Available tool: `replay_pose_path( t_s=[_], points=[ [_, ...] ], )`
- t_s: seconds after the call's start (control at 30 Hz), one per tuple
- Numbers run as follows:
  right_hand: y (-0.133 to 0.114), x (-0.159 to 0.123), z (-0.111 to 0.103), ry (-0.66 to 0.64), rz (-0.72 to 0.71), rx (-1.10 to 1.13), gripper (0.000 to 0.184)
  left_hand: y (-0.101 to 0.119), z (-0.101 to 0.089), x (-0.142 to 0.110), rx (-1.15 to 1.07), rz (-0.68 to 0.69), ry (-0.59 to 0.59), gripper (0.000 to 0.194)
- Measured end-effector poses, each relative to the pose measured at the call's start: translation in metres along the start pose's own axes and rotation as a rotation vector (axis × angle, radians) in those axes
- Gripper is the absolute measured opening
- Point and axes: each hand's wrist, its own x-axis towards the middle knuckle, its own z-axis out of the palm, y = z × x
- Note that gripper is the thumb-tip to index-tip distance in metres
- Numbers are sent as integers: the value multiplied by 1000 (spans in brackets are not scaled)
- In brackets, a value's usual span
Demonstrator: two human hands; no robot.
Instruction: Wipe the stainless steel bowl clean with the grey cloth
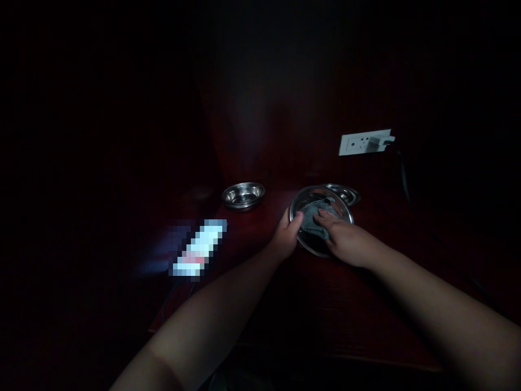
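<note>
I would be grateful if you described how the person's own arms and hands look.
The left hand and the right hand wear no gloves. The left forearm and right forearm show no sleeve, watch or bracelet. It is too dim to make out any small markings.

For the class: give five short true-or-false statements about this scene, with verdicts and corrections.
1. The left hand holds a metal bowl. True.
2. The right hand touches a gray cloth inside that bowl. True.
3. Another metal bowl stands left of the held one. True.
4. Nothing is plugged in. False: a plug sits in the wall socket.
5. The bright pixelated patch lies right of both hands. False: it lies left.
</note>
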Motion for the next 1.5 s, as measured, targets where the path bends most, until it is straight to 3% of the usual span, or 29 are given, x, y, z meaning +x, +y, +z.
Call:
replay_pose_path(
  t_s=[0.3, 0.6, 0.93, 1.4, 1.5],
  points=[
    [2, -1, 3, 45, -64, -17, 72, -2, -1, 0, -101, -51, 7, 46],
    [-5, -3, -1, 8, -161, 61, 77, 1, 3, -2, -170, -45, -38, 47],
    [-2, -5, 5, -31, -330, 242, 68, -7, -3, 2, -121, -57, 49, 47],
    [-11, -7, -12, -59, -358, 293, 40, -17, -13, 12, -83, 92, 145, 43],
    [-12, -6, -15, -106, -306, 254, 37, -17, -14, 12, -49, 115, 140, 43]
  ],
)
